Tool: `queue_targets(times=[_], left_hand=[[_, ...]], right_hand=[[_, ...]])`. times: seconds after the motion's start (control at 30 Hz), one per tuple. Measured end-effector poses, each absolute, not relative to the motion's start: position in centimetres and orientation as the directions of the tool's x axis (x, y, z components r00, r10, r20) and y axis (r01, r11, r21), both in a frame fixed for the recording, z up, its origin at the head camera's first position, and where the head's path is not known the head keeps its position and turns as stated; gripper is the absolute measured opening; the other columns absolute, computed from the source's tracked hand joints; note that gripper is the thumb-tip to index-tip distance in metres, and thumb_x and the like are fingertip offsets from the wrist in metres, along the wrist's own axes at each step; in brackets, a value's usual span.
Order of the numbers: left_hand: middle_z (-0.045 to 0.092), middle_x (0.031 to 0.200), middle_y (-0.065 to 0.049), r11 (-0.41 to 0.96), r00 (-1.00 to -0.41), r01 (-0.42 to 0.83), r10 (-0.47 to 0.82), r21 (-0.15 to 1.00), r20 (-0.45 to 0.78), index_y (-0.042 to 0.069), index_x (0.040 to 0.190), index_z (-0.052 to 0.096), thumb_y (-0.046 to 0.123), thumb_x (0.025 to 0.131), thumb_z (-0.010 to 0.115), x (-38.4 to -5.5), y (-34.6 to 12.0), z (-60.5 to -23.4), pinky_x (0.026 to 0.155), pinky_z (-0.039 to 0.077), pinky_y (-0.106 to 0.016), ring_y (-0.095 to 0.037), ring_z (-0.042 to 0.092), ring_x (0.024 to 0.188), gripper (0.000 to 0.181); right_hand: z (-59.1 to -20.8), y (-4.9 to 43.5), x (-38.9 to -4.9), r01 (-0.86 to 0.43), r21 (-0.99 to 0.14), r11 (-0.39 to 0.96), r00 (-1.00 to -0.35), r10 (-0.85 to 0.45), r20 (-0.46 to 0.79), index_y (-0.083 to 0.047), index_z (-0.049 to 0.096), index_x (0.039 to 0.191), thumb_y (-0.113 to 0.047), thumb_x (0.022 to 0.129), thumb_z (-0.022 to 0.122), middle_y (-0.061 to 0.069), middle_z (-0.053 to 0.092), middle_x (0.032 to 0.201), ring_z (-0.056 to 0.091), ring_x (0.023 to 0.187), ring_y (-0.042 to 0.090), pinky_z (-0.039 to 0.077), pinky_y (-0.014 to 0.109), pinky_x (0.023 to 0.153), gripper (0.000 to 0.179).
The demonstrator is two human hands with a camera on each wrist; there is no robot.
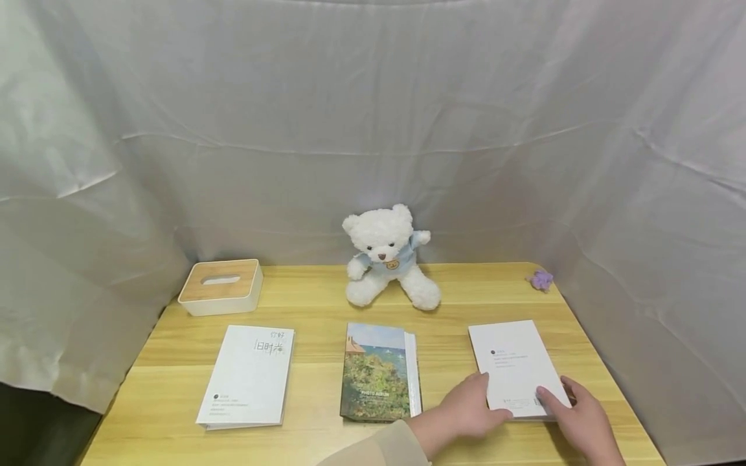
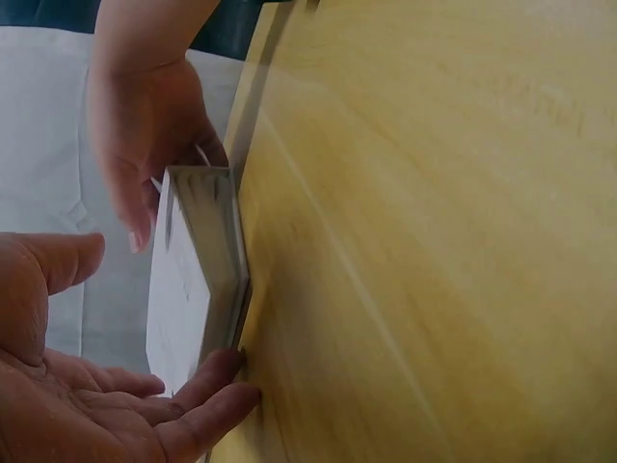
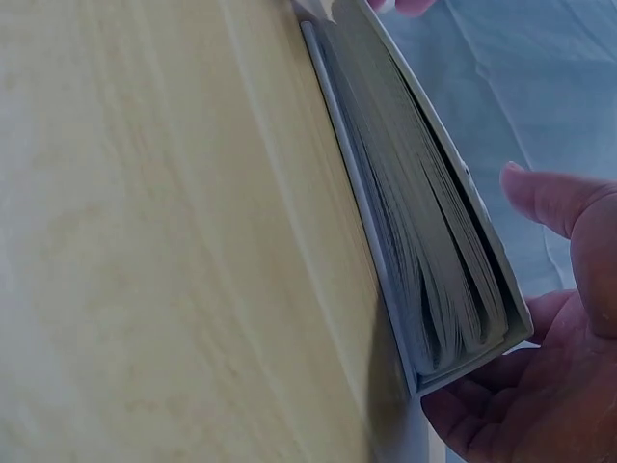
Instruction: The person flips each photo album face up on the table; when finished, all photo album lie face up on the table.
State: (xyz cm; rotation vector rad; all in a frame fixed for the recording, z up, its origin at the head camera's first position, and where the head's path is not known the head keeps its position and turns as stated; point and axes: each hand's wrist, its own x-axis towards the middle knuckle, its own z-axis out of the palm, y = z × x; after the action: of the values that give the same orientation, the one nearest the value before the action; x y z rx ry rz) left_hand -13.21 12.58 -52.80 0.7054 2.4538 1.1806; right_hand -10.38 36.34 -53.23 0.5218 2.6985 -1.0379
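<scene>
A thick white album (image 1: 513, 372) with small print on its cover lies at the right of the table. My left hand (image 1: 471, 406) is at its left edge, and the fingers (image 2: 207, 410) look fairly straight against its side in the left wrist view. At the opposite edge is my right hand (image 1: 585, 419). In the right wrist view its fingertips touch the album's lower corner, while the thumb (image 3: 549, 198) stands apart from the cover. Page edges (image 3: 424, 212) show between the covers there.
A photo album (image 1: 375, 382) with a painted seaside cover lies mid-table, and another white album (image 1: 247, 372) lies at the left. Behind them are a tissue box (image 1: 230, 304), a white teddy bear (image 1: 384, 243) and a small purple object (image 1: 541, 280). Grey curtains (image 1: 373, 116) surround the table.
</scene>
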Motion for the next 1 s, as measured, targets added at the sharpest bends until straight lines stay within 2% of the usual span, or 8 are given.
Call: queue_targets(times=[0.17, 0.23, 0.37, 0.57, 0.63, 0.77, 0.87, 1.0], left_hand=[[0.053, 0.157, -0.007, 0.612, -0.854, 0.215, 0.496, 0.762, -0.158, 0.003, 0.152, 0.051, 0.039, 0.093, 0.079, -12.2, 13.4, -52.7, 0.112, 0.044, -0.028, -0.018, 0.050, 0.143, 0.075], [0.048, 0.161, -0.012, 0.621, -0.857, 0.185, 0.482, 0.761, -0.185, -0.001, 0.155, 0.048, 0.041, 0.092, 0.079, -11.9, 13.7, -52.6, 0.114, 0.042, -0.028, -0.021, 0.048, 0.145, 0.081], [0.046, 0.162, -0.015, 0.636, -0.860, 0.140, 0.457, 0.758, -0.225, -0.002, 0.156, 0.046, 0.043, 0.090, 0.080, -11.7, 14.1, -52.7, 0.116, 0.041, -0.029, -0.025, 0.044, 0.149, 0.087], [0.051, 0.159, -0.011, 0.602, -0.852, 0.165, 0.485, 0.781, -0.194, 0.003, 0.155, 0.049, 0.042, 0.085, 0.084, -11.8, 14.1, -52.8, 0.114, 0.043, -0.030, -0.026, 0.043, 0.150, 0.088], [0.055, 0.155, -0.005, 0.563, -0.852, 0.195, 0.502, 0.803, -0.145, 0.009, 0.151, 0.054, 0.041, 0.083, 0.086, -11.9, 14.2, -52.8, 0.109, 0.046, -0.028, -0.023, 0.048, 0.145, 0.081], [0.062, 0.141, 0.007, 0.461, -0.850, 0.249, 0.525, 0.852, -0.036, 0.023, 0.139, 0.063, 0.034, 0.080, 0.090, -12.1, 14.2, -52.8, 0.092, 0.049, -0.021, -0.007, 0.057, 0.121, 0.066], [0.063, 0.132, 0.011, 0.427, -0.856, 0.234, 0.517, 0.873, -0.023, 0.027, 0.133, 0.065, 0.031, 0.078, 0.091, -12.1, 14.2, -52.7, 0.083, 0.047, -0.018, 0.000, 0.055, 0.105, 0.061], [0.064, 0.126, 0.013, 0.434, -0.868, 0.195, 0.494, 0.880, -0.052, 0.027, 0.130, 0.065, 0.031, 0.075, 0.093, -12.0, 14.2, -52.6, 0.082, 0.048, -0.019, 0.000, 0.055, 0.098, 0.061]], right_hand=[[-53.4, 36.3, -10.3, 0.384, -0.613, 0.691, -0.922, 0.257, -0.288, 0.023, 0.029, 0.152, -0.056, 0.103, 0.062, 0.046, 0.032, 0.155, 0.033, 0.143, 0.062, 0.032, 0.070, 0.115, 0.099], [-53.4, 36.3, -10.2, 0.383, -0.618, 0.686, -0.923, 0.267, -0.276, 0.023, 0.030, 0.152, -0.055, 0.104, 0.063, 0.045, 0.034, 0.155, 0.034, 0.142, 0.061, 0.033, 0.069, 0.114, 0.097], [-53.5, 35.9, -10.1, 0.384, -0.640, 0.665, -0.923, 0.295, -0.247, 0.021, 0.032, 0.153, -0.050, 0.104, 0.064, 0.044, 0.036, 0.154, 0.038, 0.141, 0.060, 0.035, 0.068, 0.113, 0.092], [-53.9, 35.3, -10.0, 0.423, -0.658, 0.624, -0.901, 0.370, -0.228, 0.018, 0.035, 0.154, -0.049, 0.105, 0.062, 0.043, 0.037, 0.154, 0.038, 0.141, 0.059, 0.033, 0.068, 0.114, 0.087], [-54.0, 35.2, -10.0, 0.430, -0.666, 0.610, -0.893, 0.395, -0.214, 0.017, 0.037, 0.153, -0.049, 0.105, 0.061, 0.043, 0.038, 0.153, 0.038, 0.142, 0.058, 0.033, 0.068, 0.114, 0.085], [-54.2, 35.0, -9.9, 0.423, -0.683, 0.595, -0.887, 0.427, -0.176, 0.016, 0.041, 0.151, -0.046, 0.105, 0.063, 0.042, 0.042, 0.151, 0.041, 0.140, 0.057, 0.035, 0.066, 0.112, 0.081], [-54.4, 34.8, -9.7, 0.421, -0.689, 0.590, -0.884, 0.438, -0.165, 0.016, 0.043, 0.151, -0.045, 0.105, 0.063, 0.042, 0.043, 0.151, 0.042, 0.140, 0.057, 0.036, 0.067, 0.112, 0.079], [-54.1, 34.6, -9.5, 0.418, -0.706, 0.571, -0.878, 0.452, -0.154, 0.015, 0.044, 0.151, -0.044, 0.105, 0.063, 0.041, 0.044, 0.150, 0.043, 0.140, 0.055, 0.036, 0.065, 0.112, 0.077]])
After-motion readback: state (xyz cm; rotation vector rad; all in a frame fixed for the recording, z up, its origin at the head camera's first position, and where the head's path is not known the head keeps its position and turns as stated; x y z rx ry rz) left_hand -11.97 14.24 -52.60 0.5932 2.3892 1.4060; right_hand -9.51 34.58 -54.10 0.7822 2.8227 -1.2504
